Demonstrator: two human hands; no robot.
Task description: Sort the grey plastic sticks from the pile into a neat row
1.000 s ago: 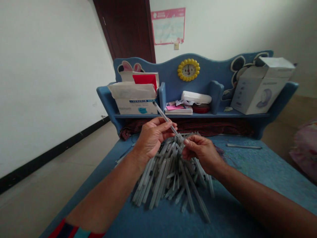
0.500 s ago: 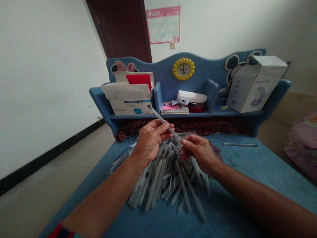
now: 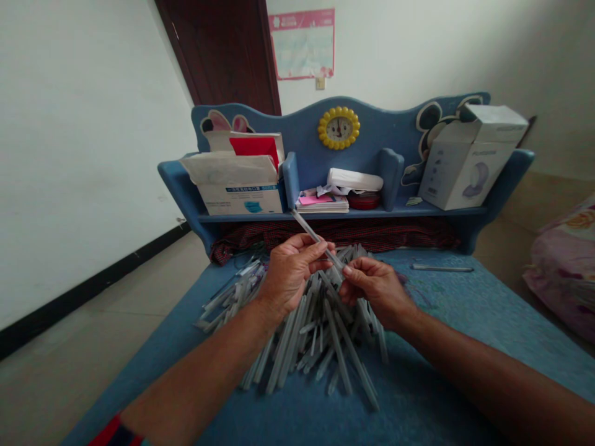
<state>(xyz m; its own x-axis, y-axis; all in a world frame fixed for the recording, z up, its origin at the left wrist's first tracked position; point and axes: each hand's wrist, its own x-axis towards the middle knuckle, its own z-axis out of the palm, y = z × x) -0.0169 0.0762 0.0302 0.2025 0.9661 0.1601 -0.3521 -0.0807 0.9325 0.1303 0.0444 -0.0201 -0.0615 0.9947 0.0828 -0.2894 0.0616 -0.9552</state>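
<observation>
Head view, centre of the frame: left hand [image 3: 290,272] pinched shut on 1 thin grey stick [image 3: 309,230], thumb over fingers. Stick slanting toward the upper left, far end in front of the blue shelf [image 3: 418,212]. Right hand [image 3: 376,288] just beside, fingertips closed on the lower end of the same stick. Directly under both hands, big pile of grey sticks [image 3: 320,334] fanned out on the blue table [image 3: 465,310]. Smaller heap of sticks [image 3: 232,294] left of centre, near the table edge. 1 single stick [image 3: 441,268] lying well apart at the right. Behind, above the shelf, yellow clock [image 3: 339,128]; white box [image 3: 469,164] at upper right.
</observation>
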